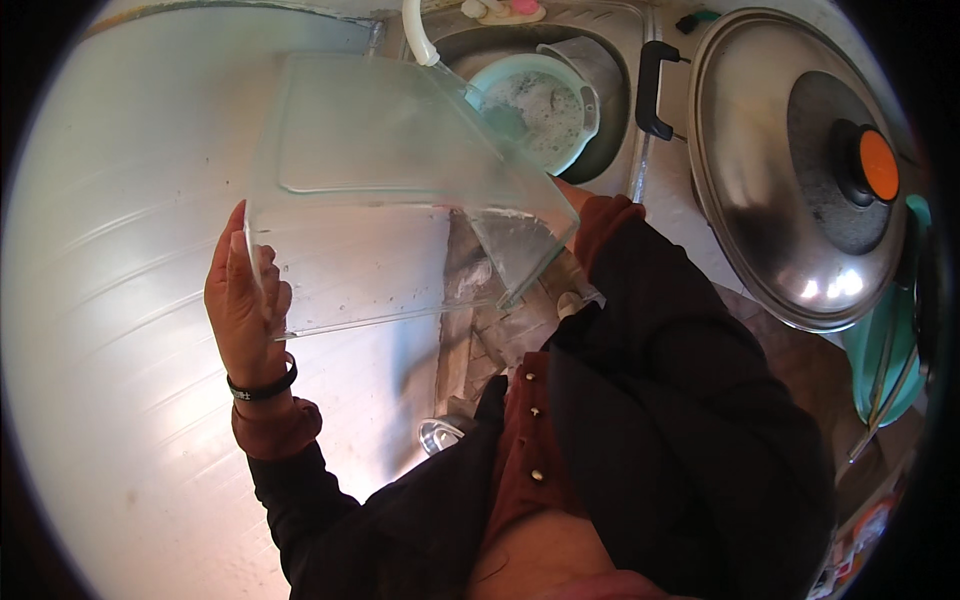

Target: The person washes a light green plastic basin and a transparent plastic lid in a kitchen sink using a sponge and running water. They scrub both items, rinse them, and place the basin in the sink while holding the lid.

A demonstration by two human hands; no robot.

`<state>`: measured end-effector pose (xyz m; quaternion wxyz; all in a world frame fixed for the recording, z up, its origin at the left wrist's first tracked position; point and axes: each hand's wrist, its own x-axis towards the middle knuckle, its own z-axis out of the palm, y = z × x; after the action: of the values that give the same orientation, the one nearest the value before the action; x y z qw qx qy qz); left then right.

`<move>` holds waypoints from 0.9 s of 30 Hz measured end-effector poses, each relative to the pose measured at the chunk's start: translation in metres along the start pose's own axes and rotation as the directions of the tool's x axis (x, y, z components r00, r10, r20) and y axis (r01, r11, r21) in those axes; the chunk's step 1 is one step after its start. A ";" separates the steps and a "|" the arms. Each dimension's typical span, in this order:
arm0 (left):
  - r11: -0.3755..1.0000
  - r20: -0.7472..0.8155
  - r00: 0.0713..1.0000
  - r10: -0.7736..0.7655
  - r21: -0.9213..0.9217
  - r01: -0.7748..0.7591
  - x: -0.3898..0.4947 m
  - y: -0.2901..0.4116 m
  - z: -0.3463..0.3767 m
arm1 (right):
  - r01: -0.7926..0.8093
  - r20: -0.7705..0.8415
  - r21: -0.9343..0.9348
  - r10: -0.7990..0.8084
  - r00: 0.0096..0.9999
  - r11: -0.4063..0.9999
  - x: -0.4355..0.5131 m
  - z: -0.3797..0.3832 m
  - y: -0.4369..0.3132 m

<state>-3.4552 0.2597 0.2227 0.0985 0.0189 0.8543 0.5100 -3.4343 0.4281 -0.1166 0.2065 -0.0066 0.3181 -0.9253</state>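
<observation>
A large, clear plastic bin (360,255), like a refrigerator drawer, is held up in front of me, tilted. My left hand (251,300) grips its left edge, fingers inside and a black wristband below. My right hand (571,196) is at the bin's right side, mostly hidden behind its wall and the red-brown cuff; the part that shows touches the bin. Behind the bin's upper right edge, a pale green basin (592,112) of foamy water sits in a steel sink (626,142), with a grey container (592,56) beside it. A white faucet spout (414,30) hangs over the bin's top edge.
On the right stands a large pan with a steel lid (750,165), an orange-topped knob and a black side handle (652,90). Past it is a green plastic container (877,375) with metal utensils. A white panel (135,322) fills the left. A metal bowl (439,433) is low down, near the tiled floor.
</observation>
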 end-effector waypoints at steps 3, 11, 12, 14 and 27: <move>0.997 0.007 0.999 0.038 0.072 -0.039 -0.002 -0.004 -0.004 | -0.015 -0.016 -0.019 0.015 1.000 1.000 0.003 0.001 0.002; 0.998 -0.098 0.994 -0.043 0.031 0.047 0.000 0.001 0.011 | -0.018 -0.050 -0.069 0.015 0.999 0.997 0.006 -0.008 -0.002; 0.995 -0.063 0.993 -0.098 -0.014 0.097 0.001 -0.001 0.009 | -0.022 -0.056 -0.078 0.017 0.998 0.997 0.007 -0.011 -0.001; 0.975 0.016 0.980 -0.200 -0.098 0.201 0.005 -0.004 0.000 | -0.025 -0.067 -0.097 0.019 0.998 0.995 0.008 -0.017 -0.001; 0.649 0.213 0.857 -0.470 -0.574 0.499 -0.008 -0.182 -0.070 | -0.004 -0.197 -0.611 -0.147 0.969 0.792 0.127 -0.058 -0.009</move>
<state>-3.4485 0.1107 0.0973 0.2508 -0.2312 0.6139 0.7119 -3.5626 0.4193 -0.1722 0.1192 0.0247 0.6193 -0.7756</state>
